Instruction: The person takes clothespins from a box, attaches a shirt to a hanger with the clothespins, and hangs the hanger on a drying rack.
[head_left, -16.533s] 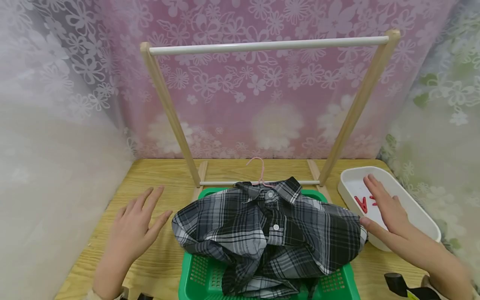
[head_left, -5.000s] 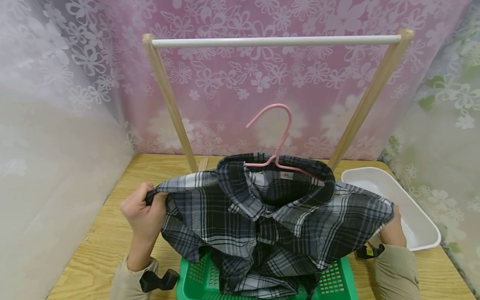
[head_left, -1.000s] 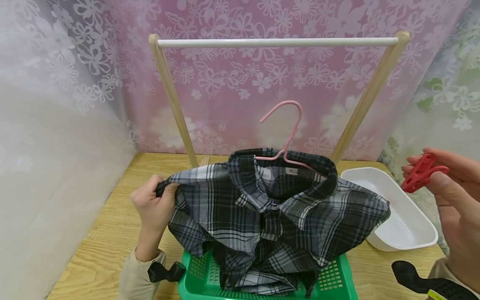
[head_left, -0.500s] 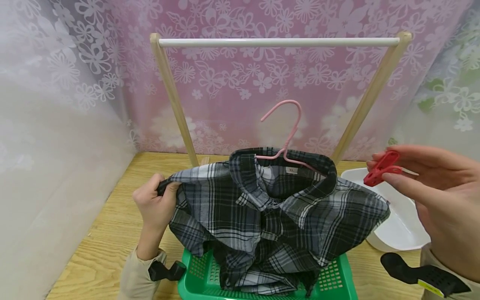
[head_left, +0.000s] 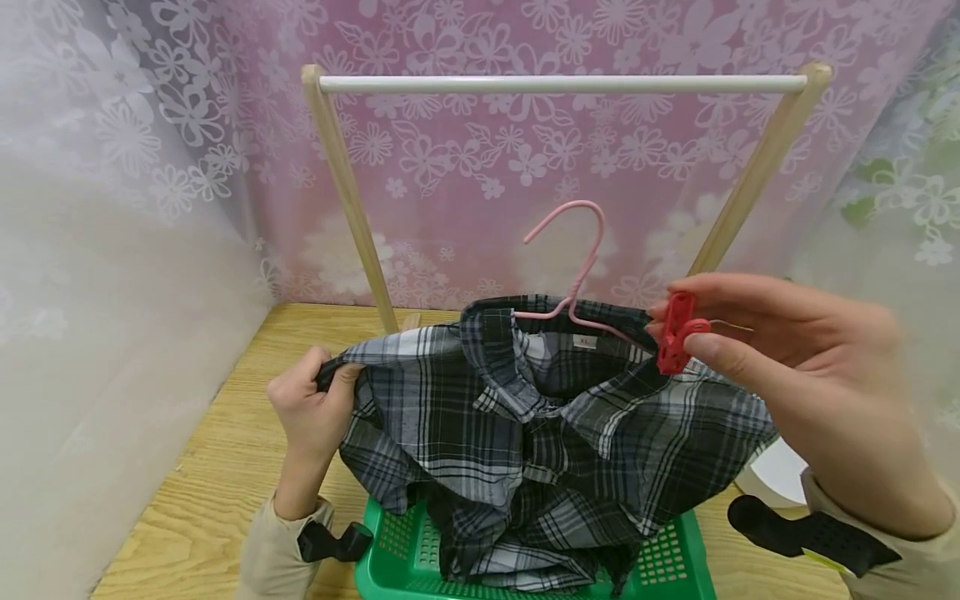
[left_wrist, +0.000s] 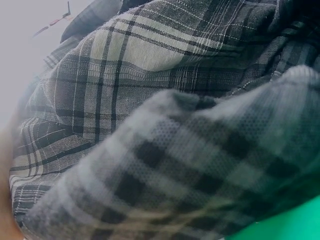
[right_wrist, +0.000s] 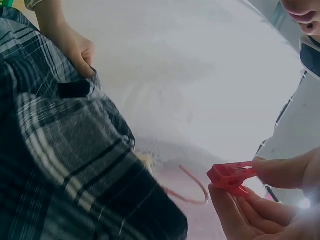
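Since half a second ago, seen from the head, the right hand point(head_left: 810, 383) has carried its pinched red clip point(head_left: 677, 332) leftward to just beside the plaid shirt point(head_left: 540, 433) collar's right side, clip upright, while the left hand point(head_left: 311, 412) grips the shirt's left shoulder above the green basket point(head_left: 675, 562). From the left wrist only plaid cloth shows. From the right wrist the clip point(right_wrist: 231, 176) sits apart from the pink hanger point(right_wrist: 192, 187) hook, open air between.

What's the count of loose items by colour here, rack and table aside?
Red: 1, clothespin
Pink: 1, hanger
Grey-black plaid: 1, shirt
Green: 1, basket
White: 1, tray
Total: 5
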